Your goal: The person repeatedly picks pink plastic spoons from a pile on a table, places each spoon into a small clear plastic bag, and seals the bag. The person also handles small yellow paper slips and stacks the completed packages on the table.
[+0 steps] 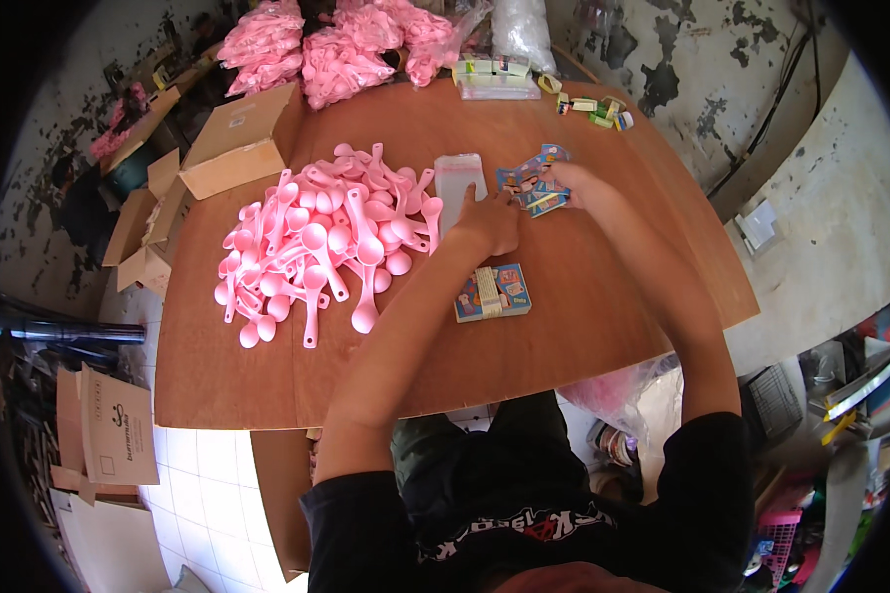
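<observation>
My left hand [491,221] lies flat with fingers apart, one finger over the lower part of a stack of clear plastic bags [459,166], the others close to several printed blue cards [520,178]. My right hand [574,186] has its fingers closed at the right edge of these cards, which lie fanned and overlapping. A banded stack of similar blue cards [510,288] rests on the table just below my left wrist. Left of my left forearm spreads a big heap of pink plastic measuring spoons [311,237].
Bags of pink spoons [351,54] line the table's far edge, beside a clear plastic bundle [522,40]. Small card bundles [595,109] lie at the far right. A cardboard box [237,138] stands far left on the brown table [237,385].
</observation>
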`<action>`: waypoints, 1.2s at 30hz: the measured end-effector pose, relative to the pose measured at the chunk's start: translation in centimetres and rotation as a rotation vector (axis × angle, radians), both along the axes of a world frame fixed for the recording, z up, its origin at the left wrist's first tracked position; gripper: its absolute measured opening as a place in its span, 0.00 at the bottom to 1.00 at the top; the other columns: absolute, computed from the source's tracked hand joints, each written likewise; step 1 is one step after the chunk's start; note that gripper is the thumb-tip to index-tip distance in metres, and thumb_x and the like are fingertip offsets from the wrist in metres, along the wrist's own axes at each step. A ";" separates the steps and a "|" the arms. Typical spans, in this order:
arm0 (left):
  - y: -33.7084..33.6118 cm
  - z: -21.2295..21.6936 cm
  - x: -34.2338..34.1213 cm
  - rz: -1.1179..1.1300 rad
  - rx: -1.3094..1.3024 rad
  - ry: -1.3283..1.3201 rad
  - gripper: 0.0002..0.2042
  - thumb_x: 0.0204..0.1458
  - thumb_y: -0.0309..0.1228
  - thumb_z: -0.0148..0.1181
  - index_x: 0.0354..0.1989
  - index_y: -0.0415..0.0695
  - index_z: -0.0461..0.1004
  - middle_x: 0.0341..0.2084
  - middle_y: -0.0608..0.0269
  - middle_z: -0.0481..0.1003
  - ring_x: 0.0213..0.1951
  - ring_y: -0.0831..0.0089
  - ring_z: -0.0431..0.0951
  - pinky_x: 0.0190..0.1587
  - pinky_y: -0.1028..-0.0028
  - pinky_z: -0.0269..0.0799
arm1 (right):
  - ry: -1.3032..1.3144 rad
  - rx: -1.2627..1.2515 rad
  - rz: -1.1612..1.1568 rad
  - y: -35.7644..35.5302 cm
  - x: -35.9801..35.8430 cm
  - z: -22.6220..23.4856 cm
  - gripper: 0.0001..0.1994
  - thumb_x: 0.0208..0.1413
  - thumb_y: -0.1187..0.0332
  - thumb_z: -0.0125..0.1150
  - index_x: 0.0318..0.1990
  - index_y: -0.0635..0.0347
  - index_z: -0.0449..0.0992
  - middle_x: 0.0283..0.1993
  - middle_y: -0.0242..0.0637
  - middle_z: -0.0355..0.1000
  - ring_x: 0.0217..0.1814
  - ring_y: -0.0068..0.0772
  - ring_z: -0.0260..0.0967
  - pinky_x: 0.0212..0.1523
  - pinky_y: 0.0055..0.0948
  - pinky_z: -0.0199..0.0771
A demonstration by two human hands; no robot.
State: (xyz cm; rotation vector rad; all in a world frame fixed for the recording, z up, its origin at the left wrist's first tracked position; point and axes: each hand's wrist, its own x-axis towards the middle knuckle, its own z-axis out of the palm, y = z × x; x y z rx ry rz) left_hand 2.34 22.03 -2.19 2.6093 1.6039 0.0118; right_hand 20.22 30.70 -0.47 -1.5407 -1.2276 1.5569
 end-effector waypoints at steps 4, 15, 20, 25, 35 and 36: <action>-0.2 0.3 0.5 -0.024 0.007 0.028 0.29 0.52 0.30 0.47 0.67 0.45 0.61 0.69 0.58 0.58 0.69 0.64 0.58 0.71 0.45 0.40 | 0.073 -0.101 -0.035 1.2 -1.3 0.7 0.15 0.59 0.73 0.53 0.54 0.63 0.69 0.47 0.45 0.77 0.46 0.43 0.79 0.46 0.45 0.81; 0.0 -0.4 1.0 -0.004 -0.005 0.034 0.31 0.52 0.32 0.46 0.68 0.39 0.56 0.71 0.48 0.50 0.73 0.58 0.50 0.71 0.44 0.39 | 0.131 -0.076 0.115 3.5 -0.1 -1.8 0.17 0.52 0.74 0.53 0.50 0.66 0.71 0.44 0.47 0.78 0.45 0.44 0.79 0.46 0.44 0.81; -0.4 0.2 0.9 -0.016 -0.034 0.017 0.32 0.52 0.31 0.47 0.69 0.39 0.55 0.72 0.48 0.48 0.73 0.58 0.48 0.71 0.44 0.39 | 0.065 0.010 0.098 4.3 -0.7 -2.5 0.14 0.50 0.74 0.54 0.45 0.65 0.74 0.42 0.45 0.78 0.41 0.41 0.78 0.44 0.41 0.80; -0.3 -0.1 0.6 0.004 -0.075 -0.034 0.33 0.51 0.30 0.49 0.69 0.39 0.54 0.72 0.49 0.47 0.73 0.58 0.47 0.72 0.45 0.39 | 0.075 0.092 0.166 4.2 -0.2 -3.8 0.13 0.47 0.77 0.56 0.43 0.65 0.73 0.40 0.44 0.77 0.41 0.41 0.78 0.44 0.40 0.79; -1.0 1.5 -4.3 -0.252 0.255 -0.678 0.20 0.43 0.19 0.55 0.49 0.43 0.76 0.51 0.49 0.73 0.56 0.50 0.71 0.60 0.60 0.66 | -0.681 1.041 0.341 -5.8 3.9 2.8 0.22 0.43 0.82 0.59 0.50 0.64 0.68 0.42 0.54 0.75 0.47 0.58 0.73 0.47 0.45 0.73; -0.9 2.0 -5.0 -0.225 0.246 -0.697 0.20 0.44 0.19 0.56 0.49 0.43 0.76 0.52 0.49 0.72 0.57 0.49 0.70 0.60 0.60 0.66 | -0.797 1.026 0.444 -6.4 4.0 2.6 0.23 0.43 0.82 0.58 0.51 0.64 0.68 0.41 0.54 0.75 0.47 0.59 0.73 0.47 0.47 0.72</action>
